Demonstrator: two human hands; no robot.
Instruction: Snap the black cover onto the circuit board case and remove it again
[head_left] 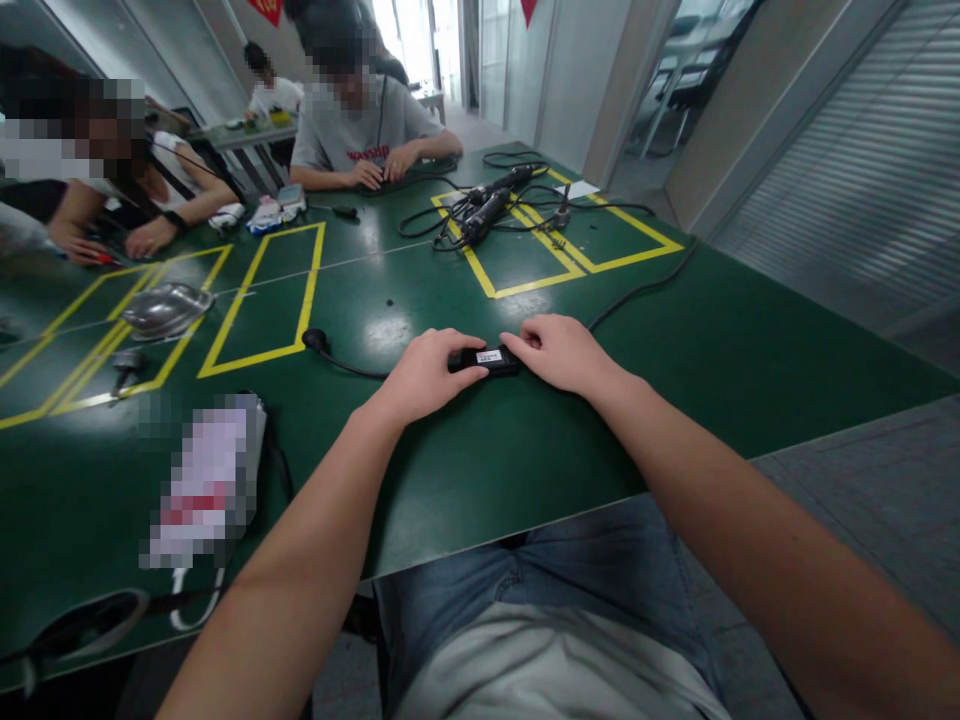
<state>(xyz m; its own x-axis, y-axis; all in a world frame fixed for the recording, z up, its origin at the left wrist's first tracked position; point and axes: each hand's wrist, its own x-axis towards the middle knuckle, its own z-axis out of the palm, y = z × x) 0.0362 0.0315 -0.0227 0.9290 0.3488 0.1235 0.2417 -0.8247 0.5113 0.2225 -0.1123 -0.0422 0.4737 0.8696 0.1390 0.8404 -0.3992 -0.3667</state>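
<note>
A small black box with a white label (486,359) lies on the green table (525,440) in front of me. My left hand (427,372) is curled over its left end, fingers closed on it. My right hand (559,350) grips its right end the same way. A black cable (341,360) runs from the box's left side to a round plug, and another black cable (645,285) leads off to the right behind my right hand.
Black power tools with tangled cords (487,205) lie inside yellow taped squares at the back. A grey metal piece (165,308) sits at the left. A blurred card with a lanyard (206,480) lies near the front left. Other people sit along the far side.
</note>
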